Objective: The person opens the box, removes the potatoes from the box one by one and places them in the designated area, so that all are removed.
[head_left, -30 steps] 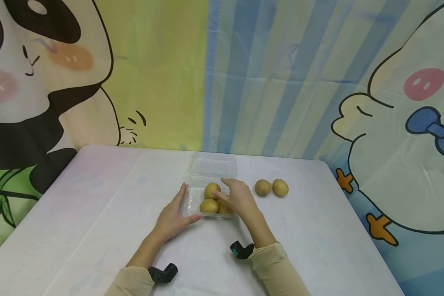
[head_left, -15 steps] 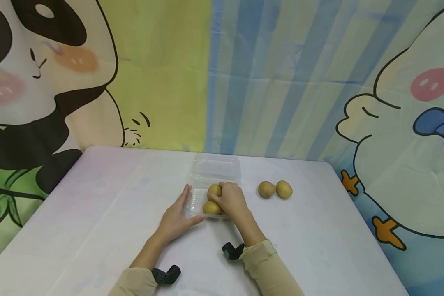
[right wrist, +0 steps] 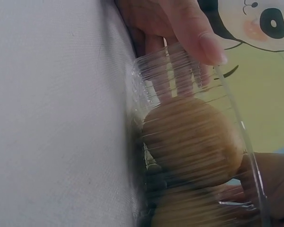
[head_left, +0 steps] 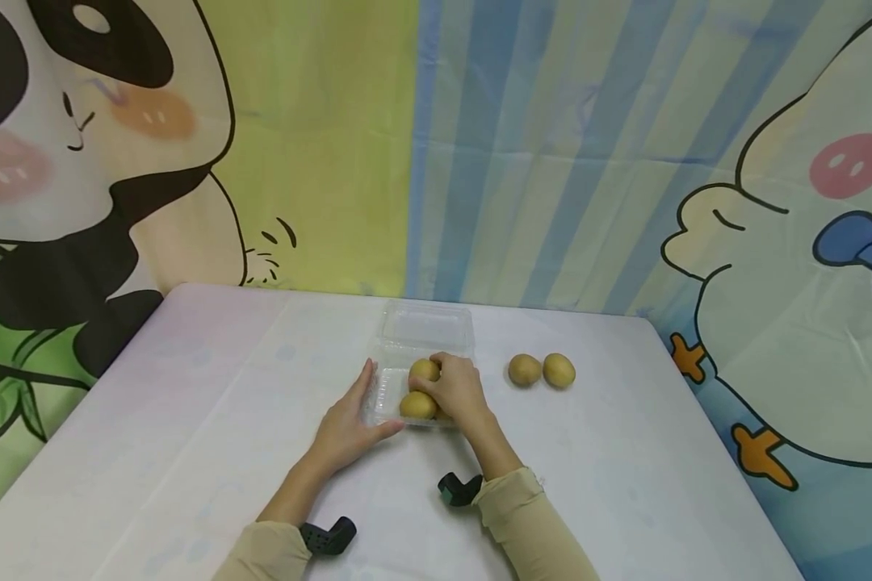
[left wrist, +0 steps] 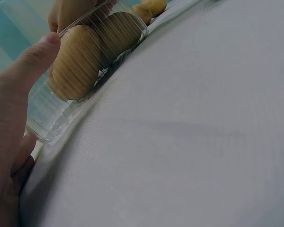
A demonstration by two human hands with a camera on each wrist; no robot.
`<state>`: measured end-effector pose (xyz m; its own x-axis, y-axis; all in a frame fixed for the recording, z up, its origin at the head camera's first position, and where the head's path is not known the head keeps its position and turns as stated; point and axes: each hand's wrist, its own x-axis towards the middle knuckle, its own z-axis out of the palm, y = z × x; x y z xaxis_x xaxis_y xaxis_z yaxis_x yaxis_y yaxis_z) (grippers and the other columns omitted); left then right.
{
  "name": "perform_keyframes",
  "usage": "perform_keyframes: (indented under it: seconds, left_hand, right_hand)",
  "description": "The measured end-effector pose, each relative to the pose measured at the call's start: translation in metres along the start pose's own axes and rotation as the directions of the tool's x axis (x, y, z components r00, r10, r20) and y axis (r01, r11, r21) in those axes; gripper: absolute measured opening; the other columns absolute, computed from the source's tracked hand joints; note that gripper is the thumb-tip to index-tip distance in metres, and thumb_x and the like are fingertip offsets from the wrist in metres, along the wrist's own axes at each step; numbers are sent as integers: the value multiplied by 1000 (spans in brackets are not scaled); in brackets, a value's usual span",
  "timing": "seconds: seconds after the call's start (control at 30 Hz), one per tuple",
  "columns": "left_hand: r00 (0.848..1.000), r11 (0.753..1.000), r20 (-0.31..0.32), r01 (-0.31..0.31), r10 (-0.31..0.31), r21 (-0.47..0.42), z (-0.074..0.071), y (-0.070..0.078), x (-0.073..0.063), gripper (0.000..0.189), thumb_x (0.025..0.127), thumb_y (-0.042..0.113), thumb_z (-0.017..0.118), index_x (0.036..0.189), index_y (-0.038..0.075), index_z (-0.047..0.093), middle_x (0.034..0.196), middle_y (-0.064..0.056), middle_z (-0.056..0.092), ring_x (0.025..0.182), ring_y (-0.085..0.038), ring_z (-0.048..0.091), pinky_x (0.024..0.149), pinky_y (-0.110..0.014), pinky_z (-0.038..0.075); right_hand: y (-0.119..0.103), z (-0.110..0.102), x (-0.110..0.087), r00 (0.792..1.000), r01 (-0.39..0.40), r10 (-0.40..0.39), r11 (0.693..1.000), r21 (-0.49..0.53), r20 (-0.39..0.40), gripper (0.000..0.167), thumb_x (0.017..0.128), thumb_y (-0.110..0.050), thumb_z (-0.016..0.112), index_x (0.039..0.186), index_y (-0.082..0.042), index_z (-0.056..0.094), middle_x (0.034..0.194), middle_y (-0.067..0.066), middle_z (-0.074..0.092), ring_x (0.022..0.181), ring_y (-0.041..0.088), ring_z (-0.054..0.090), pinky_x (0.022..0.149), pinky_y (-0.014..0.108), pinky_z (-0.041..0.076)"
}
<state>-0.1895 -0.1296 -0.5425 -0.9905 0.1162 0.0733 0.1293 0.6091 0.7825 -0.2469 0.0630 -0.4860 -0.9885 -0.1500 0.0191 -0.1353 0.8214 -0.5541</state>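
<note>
A clear plastic clamshell box (head_left: 388, 395) lies with its lid folded back, several potatoes inside. My left hand (head_left: 343, 429) rests against the box's near left corner, thumb along the front rim and straight fingers along the left side. From the right, my right hand (head_left: 459, 391) reaches into the box, with its thumb and fingers curled about the far potato (head_left: 425, 370). A nearer potato (head_left: 417, 405) lies by the front wall, and another beside it is partly covered by the hand. The left wrist view shows a potato (left wrist: 75, 61) through the ribbed wall beside my left thumb.
Two loose potatoes, a left one (head_left: 525, 369) and a right one (head_left: 559, 370), sit side by side right of the box. The lid (head_left: 426, 325) lies toward the far edge of the white table (head_left: 211, 420). A printed cartoon curtain (head_left: 320, 145) hangs behind.
The right hand, earlier spread above the box, has come down left into it and closed its fingers about the far potato. The left hand has stayed at the box corner.
</note>
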Motion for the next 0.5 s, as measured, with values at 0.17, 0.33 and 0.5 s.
perform_keyframes:
  seconds: [0.17, 0.33, 0.5]
  left_hand:
    - [1000, 1000, -11, -7, 7, 8, -1, 0, 0, 116, 67, 69, 70, 154, 25, 8, 159, 2, 20, 142, -30, 30, 111, -53, 32]
    - [1000, 1000, -9, -5, 6, 12, 0, 0, 0, 116, 67, 70, 70, 154, 25, 8, 159, 2, 20, 142, -31, 30, 110, -53, 32]
    - [1000, 1000, -4, 1, -1, 11, 2, 0, 1, 117, 66, 71, 70, 154, 26, 7, 159, 1, 18, 142, -32, 29, 110, -55, 32]
  right_hand:
    - [0, -1, 0, 1000, 8, -8, 1000, 30, -1, 60, 77, -43, 76, 123, -6, 62, 109, 9, 69, 87, 20, 64, 73, 34, 54]
    - [-4, -4, -2, 999, 19, -17, 996, 88, -28, 61, 76, -39, 78, 126, -7, 60, 117, 10, 64, 93, 21, 62, 76, 34, 53]
    - [-6, -12, -5, 999, 16, -4, 976, 219, -53, 59, 78, -32, 78, 128, -9, 58, 121, 12, 61, 103, 26, 64, 83, 36, 55]
